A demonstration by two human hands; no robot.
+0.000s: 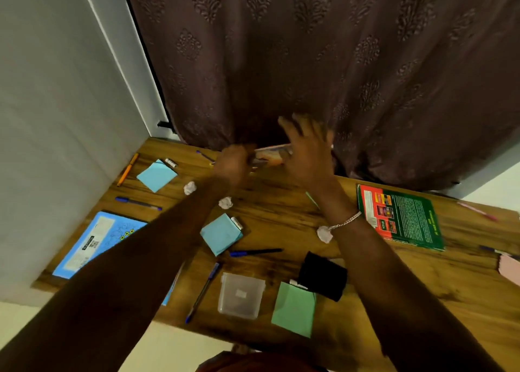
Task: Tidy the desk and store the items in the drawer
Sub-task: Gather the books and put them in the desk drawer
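Note:
Both arms reach to the far edge of the wooden desk point(422, 281), under the brown curtain. My left hand point(233, 163) grips the left end of a flat book point(271, 155) with an orange and white cover, lifted off the desk. Against the book's right end lies my right hand point(306, 152), its fingers spread. The picture is blurred there. Scattered on the desk are blue sticky pads point(221, 233) point(157, 175), a green pad point(294, 309), several pens point(254, 252), crumpled paper balls point(225, 202), a clear plastic box point(242, 295) and a black pouch point(323, 276).
A green and red book point(399, 216) lies at the right, a blue notebook point(92, 245) at the left under my forearm. A pink pen point(477, 211) and a pink pad point(509, 269) sit at the right edge. The grey wall point(56, 118) bounds the left. No drawer shows.

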